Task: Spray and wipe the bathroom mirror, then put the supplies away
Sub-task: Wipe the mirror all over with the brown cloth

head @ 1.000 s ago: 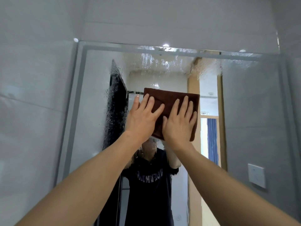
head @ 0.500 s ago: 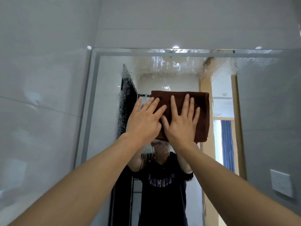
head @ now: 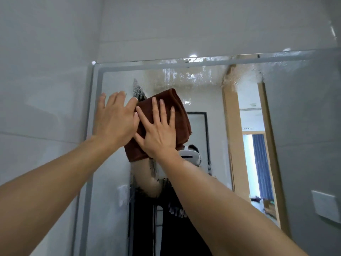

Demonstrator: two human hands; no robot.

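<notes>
A folded brown cloth [head: 180,111] lies flat against the bathroom mirror [head: 114,89], tilted with its top edge leaning right. My right hand [head: 158,133] presses on the cloth with straight, spread fingers. My left hand [head: 116,119] is beside it, fingers straight, its thumb side over the cloth's left edge and its fingers out over bare glass. Spray droplets [head: 186,75] cover the mirror's top strip. No spray bottle is in view.
The mirror's grey frame [head: 97,78] meets a white tiled wall [head: 42,108] on the left. The glass reflects a person in a dark shirt, a wooden door frame [head: 228,115] and a white wall switch [head: 325,207].
Both hands have slid the cloth left across the mirror toward its left frame, and the cloth has tilted. The left hand now reaches past the cloth's edge.
</notes>
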